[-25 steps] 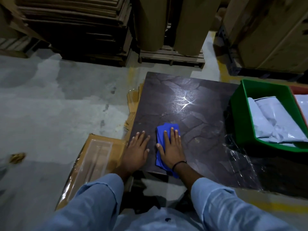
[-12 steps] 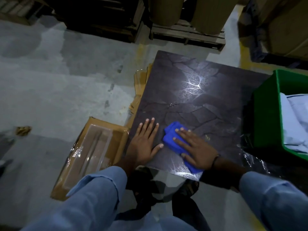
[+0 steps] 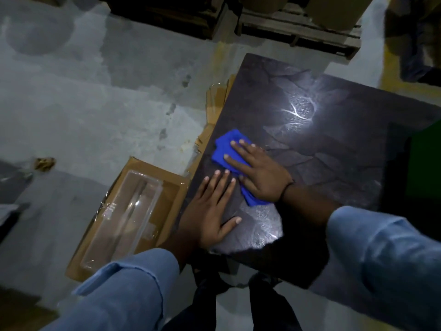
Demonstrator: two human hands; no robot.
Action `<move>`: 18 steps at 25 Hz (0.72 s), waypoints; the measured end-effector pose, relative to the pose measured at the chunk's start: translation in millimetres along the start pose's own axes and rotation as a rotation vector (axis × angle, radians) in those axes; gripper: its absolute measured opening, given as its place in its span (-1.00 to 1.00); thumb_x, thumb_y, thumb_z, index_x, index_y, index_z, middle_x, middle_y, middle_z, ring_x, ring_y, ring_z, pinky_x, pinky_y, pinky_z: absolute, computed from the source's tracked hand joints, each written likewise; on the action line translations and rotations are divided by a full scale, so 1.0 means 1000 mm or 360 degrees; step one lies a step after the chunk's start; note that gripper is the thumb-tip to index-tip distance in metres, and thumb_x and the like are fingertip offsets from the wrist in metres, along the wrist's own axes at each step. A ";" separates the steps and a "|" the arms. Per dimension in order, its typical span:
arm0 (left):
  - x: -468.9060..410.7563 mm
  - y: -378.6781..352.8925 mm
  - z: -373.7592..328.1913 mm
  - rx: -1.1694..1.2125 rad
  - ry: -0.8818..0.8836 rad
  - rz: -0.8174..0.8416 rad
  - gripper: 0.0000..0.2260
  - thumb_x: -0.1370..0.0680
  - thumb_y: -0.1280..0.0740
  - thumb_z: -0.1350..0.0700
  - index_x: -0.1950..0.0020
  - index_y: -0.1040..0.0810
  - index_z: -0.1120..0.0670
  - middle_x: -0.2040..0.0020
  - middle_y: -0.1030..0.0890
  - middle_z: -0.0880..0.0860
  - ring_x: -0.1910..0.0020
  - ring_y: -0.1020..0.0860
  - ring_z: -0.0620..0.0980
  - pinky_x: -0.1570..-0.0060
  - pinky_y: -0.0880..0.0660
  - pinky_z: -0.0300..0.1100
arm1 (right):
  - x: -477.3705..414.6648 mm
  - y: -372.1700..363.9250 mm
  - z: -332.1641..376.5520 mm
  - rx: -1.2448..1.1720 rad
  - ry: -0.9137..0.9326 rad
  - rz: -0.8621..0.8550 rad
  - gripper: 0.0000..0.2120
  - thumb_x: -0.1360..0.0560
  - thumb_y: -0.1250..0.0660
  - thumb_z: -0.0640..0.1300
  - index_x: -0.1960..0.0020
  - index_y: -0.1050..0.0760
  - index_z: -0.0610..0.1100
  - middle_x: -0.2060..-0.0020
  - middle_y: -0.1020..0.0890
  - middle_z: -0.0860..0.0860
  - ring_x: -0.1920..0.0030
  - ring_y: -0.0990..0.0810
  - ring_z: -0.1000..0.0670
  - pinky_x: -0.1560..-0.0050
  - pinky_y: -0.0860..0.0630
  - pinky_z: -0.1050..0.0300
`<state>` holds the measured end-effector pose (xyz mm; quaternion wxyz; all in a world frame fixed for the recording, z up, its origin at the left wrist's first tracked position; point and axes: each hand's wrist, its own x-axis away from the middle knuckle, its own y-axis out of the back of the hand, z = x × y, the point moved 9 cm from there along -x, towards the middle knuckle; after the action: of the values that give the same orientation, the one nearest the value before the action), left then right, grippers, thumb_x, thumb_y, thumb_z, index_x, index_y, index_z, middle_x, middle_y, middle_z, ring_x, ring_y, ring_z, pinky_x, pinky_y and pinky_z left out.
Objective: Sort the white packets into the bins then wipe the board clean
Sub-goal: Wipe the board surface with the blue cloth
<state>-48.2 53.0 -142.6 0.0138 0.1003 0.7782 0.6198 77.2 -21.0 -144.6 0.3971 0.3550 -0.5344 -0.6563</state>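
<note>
Light-blue sleeves (image 3: 124, 290), black band (image 3: 287, 187) on right wrist.

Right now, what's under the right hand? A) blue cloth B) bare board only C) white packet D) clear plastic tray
A: the right hand lies flat, fingers straight, on the blue cloth, pressing it onto the dark board. The left hand rests on bare board beside it.

The right hand (image 3: 259, 174) presses a folded blue cloth (image 3: 228, 149) flat on the dark stone-patterned board (image 3: 334, 144); beside it, the left hand (image 3: 212, 209) rests flat.
</note>
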 end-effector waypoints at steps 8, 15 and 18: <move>-0.002 0.000 0.004 0.0043 -0.0004 -0.0065 -0.24 -0.62 -0.13 -0.31 -0.66 -0.04 0.12 -0.67 0.05 0.13 -0.66 0.10 0.14 -0.56 -0.08 0.16 | -0.080 0.008 -0.064 -0.0052 -0.0652 -0.0124 -0.40 -0.54 -0.17 -0.06 -0.56 -0.19 -0.12 -0.55 -0.13 -0.25 -0.55 -0.09 -0.28 -0.52 -0.08 -0.23; -0.003 0.003 0.003 0.0013 -0.0009 -0.0071 -0.24 -0.63 -0.10 -0.32 -0.66 -0.02 0.13 -0.67 0.06 0.14 -0.65 0.12 0.14 -0.57 -0.07 0.16 | -0.062 0.045 -0.169 -0.0148 -0.1144 -0.0195 -0.39 -0.52 0.00 0.01 -0.56 -0.16 -0.09 -0.55 -0.12 -0.29 -0.53 -0.09 -0.34 -0.45 -0.16 -0.31; -0.003 -0.001 0.006 0.0030 0.0005 -0.0069 -0.23 -0.62 -0.11 -0.34 -0.66 -0.05 0.12 -0.67 0.04 0.14 -0.66 0.10 0.13 -0.56 -0.09 0.16 | -0.051 0.011 -0.051 -0.0051 -0.0202 -0.0037 -0.43 -0.55 -0.08 -0.09 -0.54 -0.23 -0.19 -0.54 -0.15 -0.27 -0.55 -0.09 -0.30 -0.49 -0.13 -0.29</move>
<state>-44.2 57.8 -144.9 0.0250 0.0825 0.7860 0.6122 146.6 1.9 -140.4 0.3603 0.3123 -0.5438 -0.6906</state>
